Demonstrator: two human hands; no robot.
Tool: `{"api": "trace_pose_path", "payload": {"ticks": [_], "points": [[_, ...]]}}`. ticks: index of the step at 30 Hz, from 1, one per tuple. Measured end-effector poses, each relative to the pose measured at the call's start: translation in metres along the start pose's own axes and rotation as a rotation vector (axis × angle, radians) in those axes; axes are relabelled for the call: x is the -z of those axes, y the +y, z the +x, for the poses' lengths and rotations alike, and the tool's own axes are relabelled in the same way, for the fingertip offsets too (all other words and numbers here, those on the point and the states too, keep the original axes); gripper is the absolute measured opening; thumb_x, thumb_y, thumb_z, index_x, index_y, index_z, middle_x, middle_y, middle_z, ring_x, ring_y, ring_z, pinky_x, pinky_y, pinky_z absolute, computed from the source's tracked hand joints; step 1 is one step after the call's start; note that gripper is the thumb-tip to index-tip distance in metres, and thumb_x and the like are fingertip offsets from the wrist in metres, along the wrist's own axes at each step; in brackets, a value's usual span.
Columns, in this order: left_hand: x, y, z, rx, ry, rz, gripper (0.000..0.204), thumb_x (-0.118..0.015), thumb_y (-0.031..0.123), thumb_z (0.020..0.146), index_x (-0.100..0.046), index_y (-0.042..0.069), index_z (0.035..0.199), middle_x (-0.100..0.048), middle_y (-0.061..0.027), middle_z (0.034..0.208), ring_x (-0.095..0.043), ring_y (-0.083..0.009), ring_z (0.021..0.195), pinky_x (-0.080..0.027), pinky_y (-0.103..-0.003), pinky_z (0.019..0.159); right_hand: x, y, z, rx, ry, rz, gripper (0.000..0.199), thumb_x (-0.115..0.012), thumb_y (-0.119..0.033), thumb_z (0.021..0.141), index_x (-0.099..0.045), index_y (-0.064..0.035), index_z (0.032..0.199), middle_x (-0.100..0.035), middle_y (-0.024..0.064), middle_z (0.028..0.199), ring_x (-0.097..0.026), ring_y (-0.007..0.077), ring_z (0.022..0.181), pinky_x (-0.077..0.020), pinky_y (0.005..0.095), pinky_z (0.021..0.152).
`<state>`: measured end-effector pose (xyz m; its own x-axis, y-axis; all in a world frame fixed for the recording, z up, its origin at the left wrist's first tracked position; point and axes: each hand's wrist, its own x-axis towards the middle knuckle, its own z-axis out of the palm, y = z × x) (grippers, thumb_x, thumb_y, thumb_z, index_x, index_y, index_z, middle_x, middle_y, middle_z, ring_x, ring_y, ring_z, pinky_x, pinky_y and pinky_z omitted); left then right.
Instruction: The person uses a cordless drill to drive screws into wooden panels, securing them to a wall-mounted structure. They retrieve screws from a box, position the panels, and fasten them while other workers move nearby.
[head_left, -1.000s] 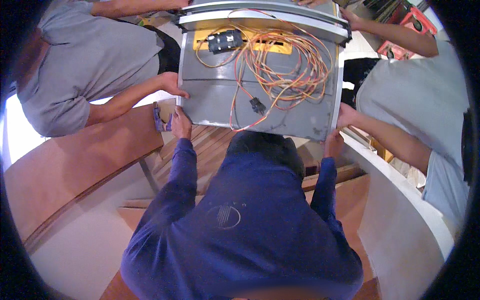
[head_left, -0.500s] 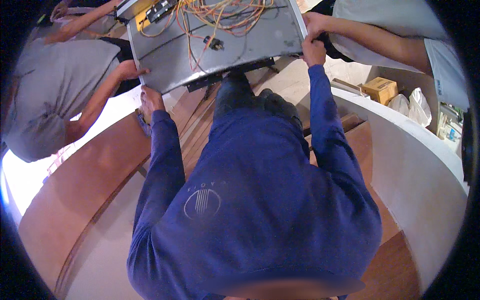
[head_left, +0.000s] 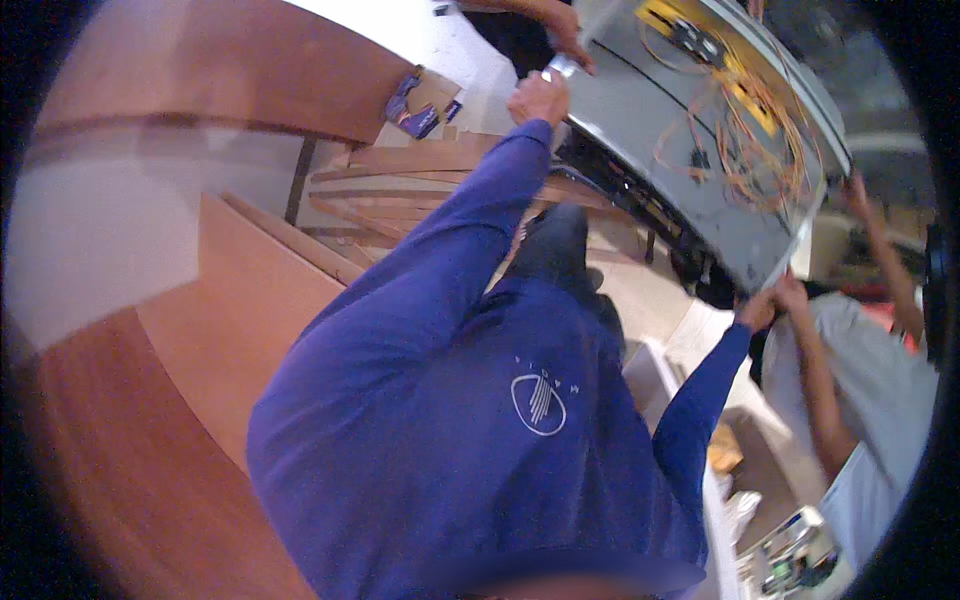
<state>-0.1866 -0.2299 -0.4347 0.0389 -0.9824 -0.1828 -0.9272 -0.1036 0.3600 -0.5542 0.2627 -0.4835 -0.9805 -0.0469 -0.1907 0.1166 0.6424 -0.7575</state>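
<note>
A large grey metal panel (head_left: pixel 640 110) hangs tilted at the upper right, with orange wires (head_left: pixel 745 150), yellow strips and a small black part on its face. My left hand (head_left: pixel 537 97) grips the panel's near left corner, my blue sleeve stretched up to it. My right hand (head_left: pixel 757 310) holds the panel's lower right corner. Another person's hand (head_left: pixel 567 35) grips the edge just above my left hand. A person in a grey shirt (head_left: pixel 880 400) at the right holds the right edge with raised hands (head_left: pixel 792 293).
Curved brown wooden steps (head_left: pixel 230 300) and a wooden ledge (head_left: pixel 250 70) fill the left side. A small blue and brown packet (head_left: pixel 418 100) lies on the pale floor near my left hand. Boxes and clutter (head_left: pixel 790 550) sit at the lower right.
The panel has swung from the top middle to the upper right and now tilts steeply. Both my hands stay on its corners, and the view has turned with it.
</note>
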Motion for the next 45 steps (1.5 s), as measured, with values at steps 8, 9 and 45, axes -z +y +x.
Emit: {"api": "trace_pose_path", "payload": {"ticks": [8, 9, 45], "points": [[0.023, -0.018, -0.010, -0.061, -0.179, -0.363, 0.057, -0.052, 0.049, 0.099, -0.061, -0.002, 0.123, -0.067, -0.0269, 0.117, -0.066, -0.0475, 0.109, -0.052, -0.061, 0.090, -0.035, -0.068, -0.041, 0.317, -0.270, -0.304, 0.044, -0.071, -0.037, 0.089, -0.070, 0.0000, 0.113, -0.074, 0.0161, 0.107, -0.073, 0.0334, 0.088, -0.0587, 0.0450, 0.075], [0.032, -0.022, -0.012, -0.003, -0.182, -0.471, 0.058, -0.051, 0.048, 0.100, -0.056, -0.002, 0.131, -0.065, -0.0276, 0.121, -0.062, -0.0501, 0.115, -0.050, -0.062, 0.094, -0.047, -0.082, -0.051, 0.351, -0.328, -0.358, 0.044, -0.071, -0.037, 0.089, -0.070, 0.0000, 0.113, -0.074, 0.0161, 0.106, -0.073, 0.0332, 0.087, -0.0587, 0.0451, 0.074], [0.019, -0.298, -0.322, 0.209, -0.947, -0.484, 0.071, -0.049, 0.072, 0.094, -0.073, 0.006, 0.089, -0.064, -0.0030, 0.077, -0.046, -0.0154, 0.056, -0.035, -0.034, 0.049, -0.005, 0.136, -0.098, -0.345, -1.095, -0.537, 0.032, -0.059, -0.035, 0.090, -0.070, -0.0068, 0.080, -0.069, 0.0100, 0.068, -0.066, 0.0269, 0.059, -0.0504, 0.0456, 0.049]]}}
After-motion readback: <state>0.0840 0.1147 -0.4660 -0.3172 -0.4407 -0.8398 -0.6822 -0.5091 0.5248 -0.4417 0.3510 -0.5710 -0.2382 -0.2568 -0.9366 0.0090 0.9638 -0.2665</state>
